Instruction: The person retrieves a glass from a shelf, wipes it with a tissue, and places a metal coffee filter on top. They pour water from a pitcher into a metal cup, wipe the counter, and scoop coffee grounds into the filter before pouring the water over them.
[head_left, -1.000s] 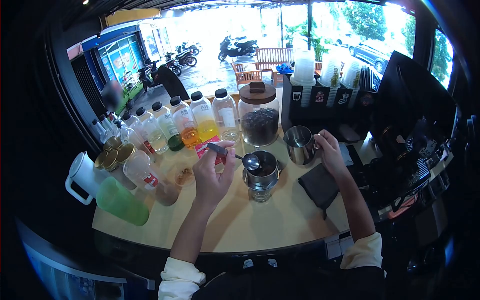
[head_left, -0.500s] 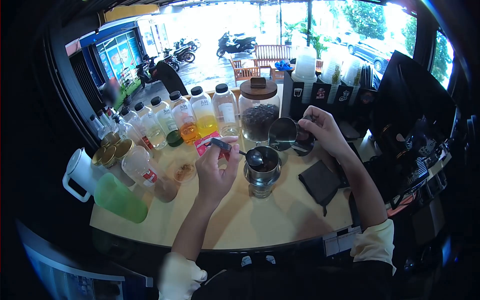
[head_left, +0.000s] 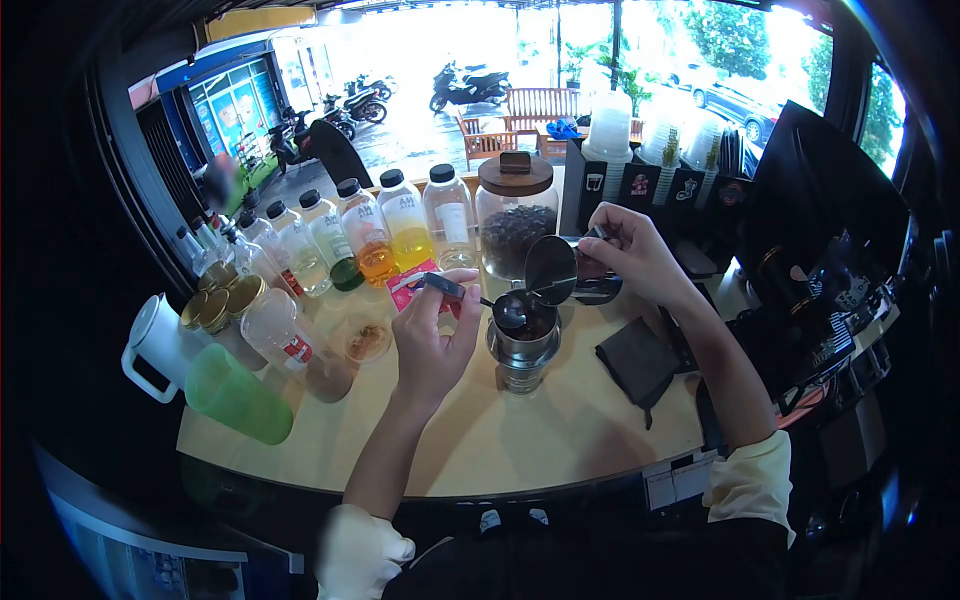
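My left hand (head_left: 432,335) grips the dark handle of a metal spoon (head_left: 511,312), whose bowl hangs at the mouth of a metal coffee drip filter (head_left: 530,353). Dark contents show inside the filter, which rests on a small clear glass (head_left: 521,380). With my right hand (head_left: 638,254) I hold a shiny metal pitcher (head_left: 551,268) by its handle. It is steeply tilted to the left, its lip right above the filter and beside the spoon. Any stream from the pitcher is too fine to make out.
A wooden-lidded jar of dark beans (head_left: 518,235) stands behind the filter. Several black-capped bottles (head_left: 407,225) line the back left. A green tumbler (head_left: 238,395) and white jug (head_left: 160,345) stand left; a dark folded cloth (head_left: 637,362) lies right.
My right hand has tipped the pitcher further and brought it slightly left, its lip now closer over the filter. The left hand and spoon stay nearly still.
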